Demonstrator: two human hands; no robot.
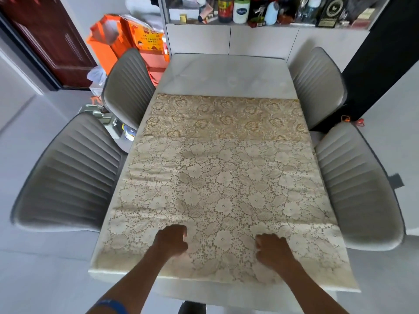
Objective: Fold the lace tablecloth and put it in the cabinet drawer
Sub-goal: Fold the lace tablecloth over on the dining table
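A beige lace tablecloth with a flower pattern lies flat on the white table. It covers the near two thirds. Its far strip shows a darker golden side, and a fold line crosses at the strip's near edge. My left hand and my right hand rest on the cloth near the table's front edge, a hand's width apart. Both have curled fingers, and no cloth is bunched or lifted around them. A white cabinet stands behind the table.
Grey padded chairs flank the table, two on the left and two on the right. Orange bags and boxes stand at the back left. Bottles crowd the cabinet top.
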